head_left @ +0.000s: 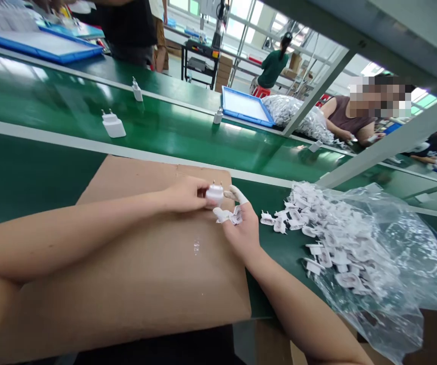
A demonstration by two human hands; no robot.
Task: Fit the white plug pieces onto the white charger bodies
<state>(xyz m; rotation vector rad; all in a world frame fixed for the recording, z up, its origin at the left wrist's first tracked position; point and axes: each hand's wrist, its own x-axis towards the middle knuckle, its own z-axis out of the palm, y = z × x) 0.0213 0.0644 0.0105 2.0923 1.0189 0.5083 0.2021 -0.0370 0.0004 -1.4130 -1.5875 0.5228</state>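
Note:
Over the upper right part of a brown cardboard sheet [134, 274], my left hand [188, 195] grips a white plug adapter [214, 194] with two metal pins pointing up. Close by on its right, my right hand [244, 223] wears white finger coverings on the thumb and at least one finger. The fingers are curled, and small white pieces [236, 215] show inside them. Its raised fingertip is beside the adapter. To the right, a pile of white plug parts [335, 238] spills from a clear plastic bag [404, 228] onto the green table.
Beyond the cardboard runs a green conveyor [165, 126] carrying white adapters [114, 125], spaced apart. Blue-rimmed trays [246, 121] and a bag of silvery-white parts [298, 114] stand past it. A slanting metal post [385, 147] rises at right. Several people are on the far side.

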